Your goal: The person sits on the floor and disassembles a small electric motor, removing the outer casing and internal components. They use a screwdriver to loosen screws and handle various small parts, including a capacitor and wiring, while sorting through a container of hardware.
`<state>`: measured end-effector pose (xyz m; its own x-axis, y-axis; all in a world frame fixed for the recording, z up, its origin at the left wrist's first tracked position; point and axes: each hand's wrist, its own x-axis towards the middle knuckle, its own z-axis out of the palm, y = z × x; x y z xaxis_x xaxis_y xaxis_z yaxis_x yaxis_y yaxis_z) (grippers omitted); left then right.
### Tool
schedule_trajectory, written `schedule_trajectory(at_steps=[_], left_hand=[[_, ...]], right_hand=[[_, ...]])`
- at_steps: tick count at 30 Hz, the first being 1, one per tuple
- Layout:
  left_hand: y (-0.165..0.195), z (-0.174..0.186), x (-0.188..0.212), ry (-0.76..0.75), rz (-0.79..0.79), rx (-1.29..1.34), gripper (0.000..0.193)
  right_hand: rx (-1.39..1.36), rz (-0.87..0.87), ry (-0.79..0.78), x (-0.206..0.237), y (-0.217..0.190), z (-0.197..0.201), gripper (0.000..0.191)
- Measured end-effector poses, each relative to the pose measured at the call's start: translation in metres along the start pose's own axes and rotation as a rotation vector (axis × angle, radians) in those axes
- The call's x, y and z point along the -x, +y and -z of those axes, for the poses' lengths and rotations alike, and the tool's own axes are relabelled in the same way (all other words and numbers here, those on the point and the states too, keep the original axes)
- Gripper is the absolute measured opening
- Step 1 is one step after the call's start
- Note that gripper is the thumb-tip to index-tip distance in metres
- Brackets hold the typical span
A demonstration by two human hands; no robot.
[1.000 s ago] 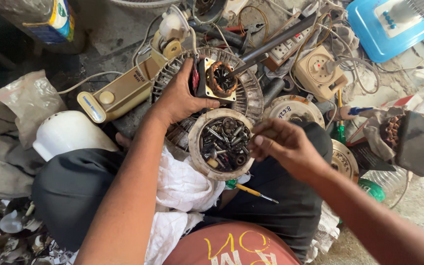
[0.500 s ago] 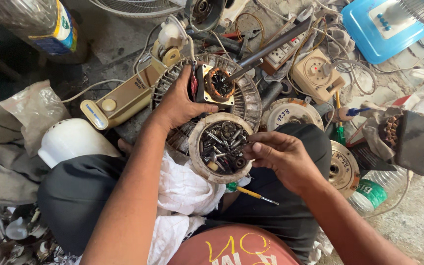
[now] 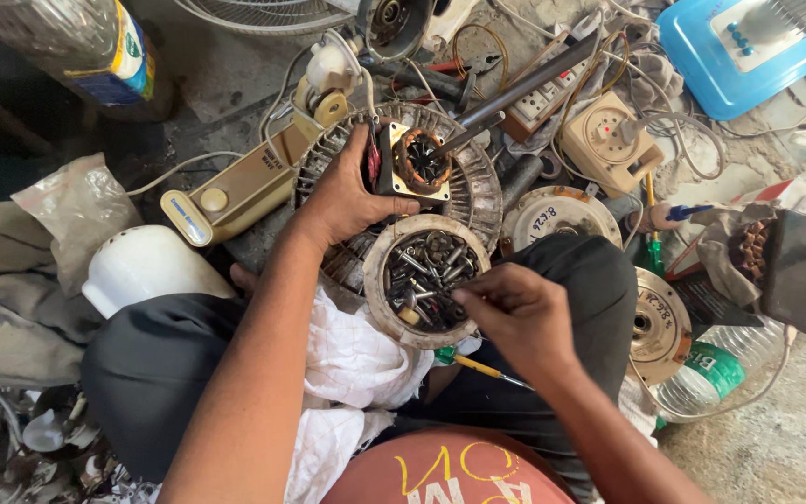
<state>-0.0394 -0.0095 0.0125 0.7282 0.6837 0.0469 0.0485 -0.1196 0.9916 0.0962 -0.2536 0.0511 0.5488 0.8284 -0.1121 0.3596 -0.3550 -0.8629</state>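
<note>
Cluttered floor all around me: wires, a blue fan base (image 3: 734, 51) toward the far right corner, a plastic bottle (image 3: 76, 47) at the far left, a white cloth (image 3: 356, 364) across my lap. My left hand (image 3: 347, 196) is clamped on the fan motor (image 3: 419, 166), thumb and fingers around the square frame with its copper winding, so it sits steady on the round grille (image 3: 478, 201) beneath it. Just nearer to me, resting against my knee, is the round lid full of screws (image 3: 426, 280), kept close so I can pick from it without letting go of the motor. My right hand (image 3: 515, 313) is over the lid's near right edge, fingertips pinched together among the screws; whether they have one, I cannot tell. A green screwdriver (image 3: 468, 364) lies on my lap just below that hand, apart from it.
</note>
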Motion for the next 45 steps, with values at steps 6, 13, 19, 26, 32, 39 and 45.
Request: schedule_trajectory(at_steps=[6, 13, 19, 26, 32, 39, 45], left_hand=[[-0.005, 0.000, -0.001, 0.011, -0.020, -0.027, 0.091], [-0.005, 0.000, -0.001, -0.008, -0.035, -0.014, 0.090], [-0.003, -0.002, -0.003, 0.030, 0.075, -0.092, 0.098], [-0.009, -0.001, -0.003, 0.011, 0.017, -0.072, 0.099], [-0.013, 0.000, -0.004, 0.035, 0.005, -0.092, 0.103], [-0.018, 0.000, -0.005, 0.004, -0.023, -0.027, 0.100], [-0.017, 0.000, -0.003, 0.040, -0.057, -0.114, 0.100]], right_hand=[[0.039, 0.184, 0.030, -0.015, -0.010, 0.008, 0.014], [0.298, 0.270, -0.033, -0.030, -0.014, 0.040, 0.015], [0.448, 0.385, -0.038, -0.036, -0.025, 0.022, 0.013], [0.441, 0.694, -0.144, -0.064, -0.062, 0.034, 0.014], [0.521, 1.021, -0.399, -0.088, -0.075, 0.017, 0.013], [0.559, 0.739, -0.296, -0.083, -0.056, 0.059, 0.016], [0.434, 0.297, -0.234, -0.027, -0.041, 0.030, 0.015]])
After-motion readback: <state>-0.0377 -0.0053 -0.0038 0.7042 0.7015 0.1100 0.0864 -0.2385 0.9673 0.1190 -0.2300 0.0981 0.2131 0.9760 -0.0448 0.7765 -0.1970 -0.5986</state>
